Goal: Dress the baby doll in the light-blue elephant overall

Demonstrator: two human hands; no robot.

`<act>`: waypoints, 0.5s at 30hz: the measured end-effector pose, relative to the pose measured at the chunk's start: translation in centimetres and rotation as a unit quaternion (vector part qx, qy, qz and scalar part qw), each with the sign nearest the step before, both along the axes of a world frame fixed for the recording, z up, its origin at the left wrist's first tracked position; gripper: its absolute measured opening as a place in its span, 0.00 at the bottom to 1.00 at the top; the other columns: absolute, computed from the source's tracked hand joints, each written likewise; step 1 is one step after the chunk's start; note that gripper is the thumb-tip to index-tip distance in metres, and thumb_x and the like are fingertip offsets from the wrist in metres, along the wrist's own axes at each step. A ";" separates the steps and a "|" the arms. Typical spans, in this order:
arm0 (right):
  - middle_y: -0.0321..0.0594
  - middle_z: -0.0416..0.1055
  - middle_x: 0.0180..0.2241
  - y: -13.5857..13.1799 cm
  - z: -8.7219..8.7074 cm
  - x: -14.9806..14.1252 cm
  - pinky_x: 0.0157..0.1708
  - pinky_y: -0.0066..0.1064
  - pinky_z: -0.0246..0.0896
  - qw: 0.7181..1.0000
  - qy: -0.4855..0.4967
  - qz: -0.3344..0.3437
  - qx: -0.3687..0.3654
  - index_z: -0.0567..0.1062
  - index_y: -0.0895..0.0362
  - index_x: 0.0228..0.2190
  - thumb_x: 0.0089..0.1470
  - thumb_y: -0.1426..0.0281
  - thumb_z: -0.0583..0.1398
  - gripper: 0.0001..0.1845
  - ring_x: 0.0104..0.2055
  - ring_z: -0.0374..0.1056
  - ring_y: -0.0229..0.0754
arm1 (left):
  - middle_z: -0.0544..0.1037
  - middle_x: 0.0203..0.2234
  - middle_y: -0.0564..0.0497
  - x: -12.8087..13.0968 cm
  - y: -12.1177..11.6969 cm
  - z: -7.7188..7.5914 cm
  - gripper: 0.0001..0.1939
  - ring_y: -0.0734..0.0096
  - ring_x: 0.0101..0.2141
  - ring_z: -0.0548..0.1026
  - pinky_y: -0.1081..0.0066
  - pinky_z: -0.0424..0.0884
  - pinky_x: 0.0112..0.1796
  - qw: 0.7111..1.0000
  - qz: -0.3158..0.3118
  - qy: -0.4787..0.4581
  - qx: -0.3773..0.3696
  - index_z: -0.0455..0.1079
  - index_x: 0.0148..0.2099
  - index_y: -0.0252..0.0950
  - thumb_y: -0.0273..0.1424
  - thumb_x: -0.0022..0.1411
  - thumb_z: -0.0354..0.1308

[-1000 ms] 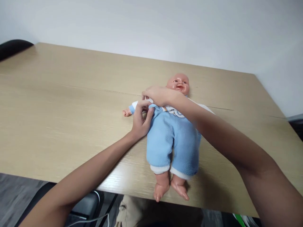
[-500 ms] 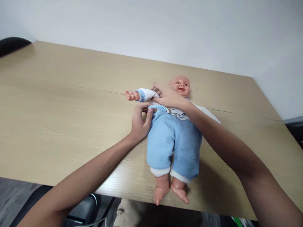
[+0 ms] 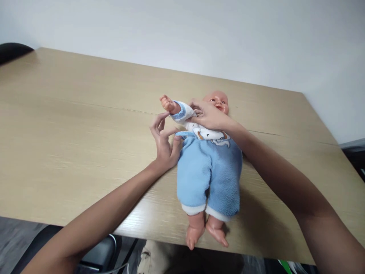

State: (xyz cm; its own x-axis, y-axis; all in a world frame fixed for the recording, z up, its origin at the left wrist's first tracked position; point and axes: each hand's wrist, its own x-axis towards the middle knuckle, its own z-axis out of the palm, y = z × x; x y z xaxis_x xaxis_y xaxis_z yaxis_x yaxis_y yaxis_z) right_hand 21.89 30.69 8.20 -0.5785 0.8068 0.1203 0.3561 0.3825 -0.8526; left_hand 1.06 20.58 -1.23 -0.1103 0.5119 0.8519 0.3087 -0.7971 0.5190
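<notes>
A baby doll [image 3: 209, 167] lies on its back on the wooden table [image 3: 71, 125], feet toward me at the near edge. It wears fluffy blue trousers and a white top with a blue cuff. My left hand [image 3: 164, 146] is at the doll's left side, thumb and forefinger pinched on the trousers' waistband, the other fingers raised. My right hand [image 3: 209, 116] reaches across the chest and is closed round the white sleeve [image 3: 185, 111] at the shoulder. The doll's arm is lifted, its small hand [image 3: 167, 102] up in the air.
A white wall runs behind the table. The dark back of a chair [image 3: 13, 49] shows at the far left corner. Below the near edge are a black seat [image 3: 99, 249] and my lap.
The doll's arm has swung up from flat on the table to raised. My right hand slid toward the shoulder, uncovering the picture on the top. My left fingers have loosened and lifted.
</notes>
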 end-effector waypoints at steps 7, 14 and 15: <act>0.42 0.86 0.52 -0.6 -0.5 0.7 0.61 0.44 0.77 0.996 -0.029 0.032 0.083 0.79 0.51 0.50 0.59 0.67 0.66 0.16 0.54 0.82 0.52 | 0.67 0.67 0.43 0.3 0.1 0.1 0.10 0.50 0.71 0.73 0.40 0.73 0.75 0.999 0.012 -0.048 0.009 0.70 0.58 0.50 0.47 0.87 0.56; 0.45 0.85 0.57 -0.6 -2.0 0.8 0.66 0.52 0.78 0.993 -0.007 0.056 0.102 0.82 0.50 0.51 0.62 0.63 0.67 0.15 0.60 0.81 0.54 | 0.78 0.45 0.48 0.6 0.2 0.0 0.20 0.59 0.46 0.80 0.56 0.82 0.53 0.972 -0.075 -0.151 -0.166 0.67 0.53 0.47 0.57 0.86 0.60; 0.47 0.84 0.58 -0.5 -2.2 0.8 0.65 0.52 0.79 0.994 0.001 0.057 0.092 0.82 0.50 0.50 0.62 0.60 0.69 0.16 0.60 0.81 0.55 | 0.77 0.43 0.49 0.4 0.6 -0.2 0.23 0.62 0.44 0.79 0.60 0.81 0.51 0.962 -0.080 -0.163 -0.203 0.68 0.52 0.46 0.59 0.84 0.62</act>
